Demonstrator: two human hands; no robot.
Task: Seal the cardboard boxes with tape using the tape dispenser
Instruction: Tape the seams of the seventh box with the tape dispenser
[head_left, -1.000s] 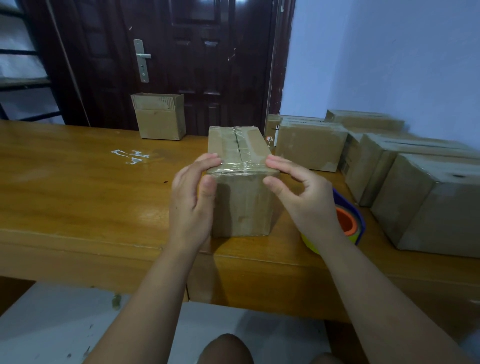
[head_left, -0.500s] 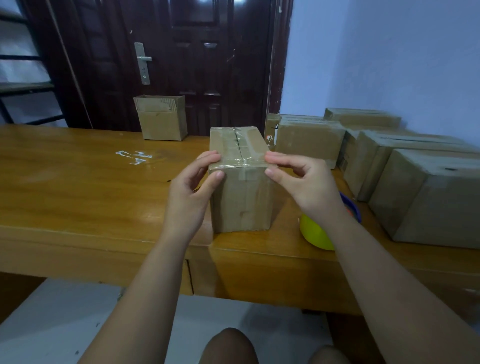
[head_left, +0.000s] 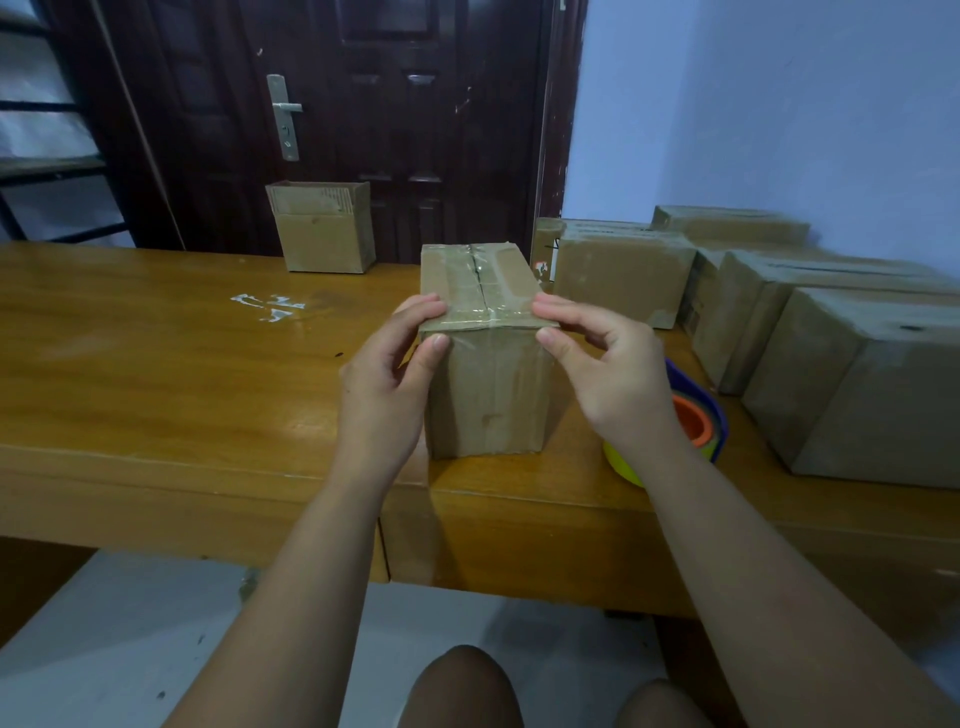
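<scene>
1. Hardly anything has moved since the earlier frames: both hands stay at the near top edge of the box (head_left: 488, 405), and only the view has shifted a little.
2. The box stands upright on the table (head_left: 156, 374), close to its front edge, between the two hands. Clear tape (head_left: 470, 312) runs along the top seam and folds over the near edge onto the front face.
3. The left hand (head_left: 384, 384) pinches the near left corner, fingers curled onto the top and thumb pressed on the front just under the edge. The right hand (head_left: 613, 379) does the same at the right corner.
4. The step looks like rubbing the tape end down, so this box seems nearly sealed.
5. The box likely handles light. Its cardboard is stiff at edges and corners but would dent mid-panel under a hard squeeze, and the taped strip is slick. Corners or the two side walls are the safe places to hold.
6. The dispenser (head_left: 693, 423) lies on the table just right of the box, partly hidden by the right wrist and untouched.
7. More boxes (head_left: 857, 395) stand along the wall at right, and an open box (head_left: 322, 239) sits near the door (head_left: 363, 104).
</scene>
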